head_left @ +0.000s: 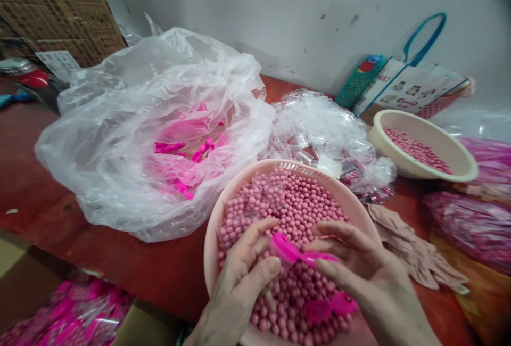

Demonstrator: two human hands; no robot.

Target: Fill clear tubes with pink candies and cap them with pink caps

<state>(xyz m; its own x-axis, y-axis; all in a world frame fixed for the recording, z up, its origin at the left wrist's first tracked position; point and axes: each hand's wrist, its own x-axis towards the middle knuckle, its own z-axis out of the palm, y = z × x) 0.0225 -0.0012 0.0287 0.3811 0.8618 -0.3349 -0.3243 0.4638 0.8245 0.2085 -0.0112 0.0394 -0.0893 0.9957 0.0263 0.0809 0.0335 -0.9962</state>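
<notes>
Both hands hold a pink scoop (297,254) over the basin (211,239) of pink beads (303,213): left hand (243,277) fingers pinch its bowl end, right hand (359,266) fingers grip the handle. It looks light, stiff, smooth plastic; best held by the handle.

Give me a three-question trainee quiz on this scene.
1. True or false: both hands hold the pink spoon over the basket of pink balls.
2. What lies in the big clear bag? A) gloves B) pink plastic parts C) balls
3. What fills the bowl at the right?

Key: 1 true. 2 B. 3 pink balls.
The left hand and right hand pinch it.
</notes>
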